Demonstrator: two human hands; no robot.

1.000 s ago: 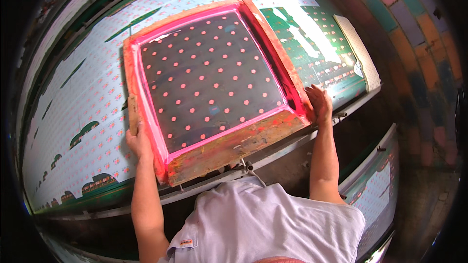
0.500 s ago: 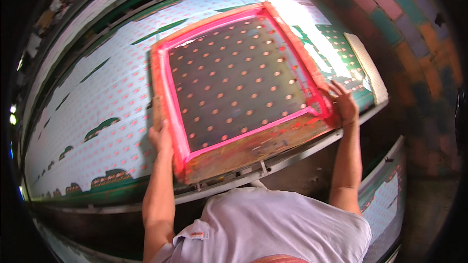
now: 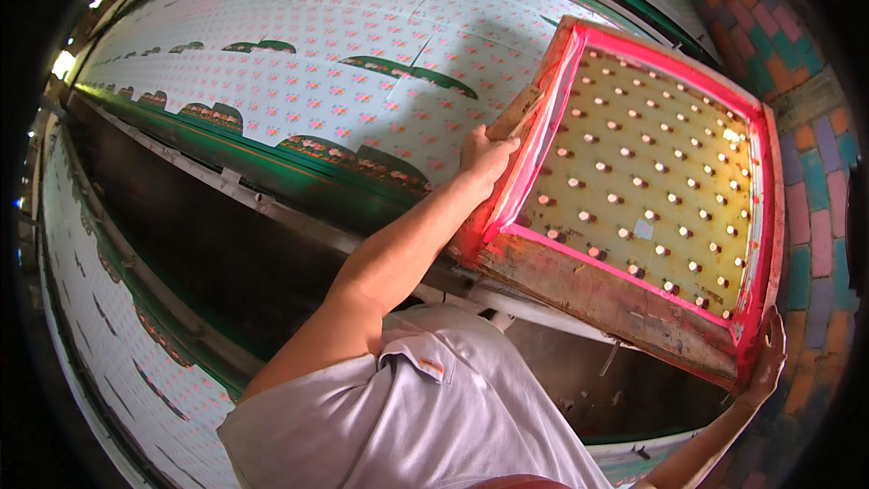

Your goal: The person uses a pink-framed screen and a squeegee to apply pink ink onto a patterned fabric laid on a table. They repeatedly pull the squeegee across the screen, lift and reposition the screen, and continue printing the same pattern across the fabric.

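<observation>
A silk-screen printing frame (image 3: pixel 608 288) is tilted up on the right, with wooden sides, bright pink edging and a yellowish mesh marked by rows of small round spots. Around a wooden strip on its left side, my left hand (image 3: pixel 489 159) is closed. At the lower right corner my right hand (image 3: pixel 766 364) grips the frame's edge, its fingers partly hidden behind the wood. Beneath and left of the frame lies pale blue fabric (image 3: pixel 308 95) printed with small pink and orange flowers, spread on a long green table (image 3: pixel 299 170).
A metal rail (image 3: pixel 272 208) runs along the table's near edge. Behind me, at the lower left, another long table carries similar printed fabric (image 3: pixel 100 308). A wall or floor of multicoloured bricks (image 3: pixel 810 190) stands close on the right, beyond the frame.
My hands have carried the frame to the right, off most of the fabric and toward the table's end. It has tilted, and the view has turned with it.
</observation>
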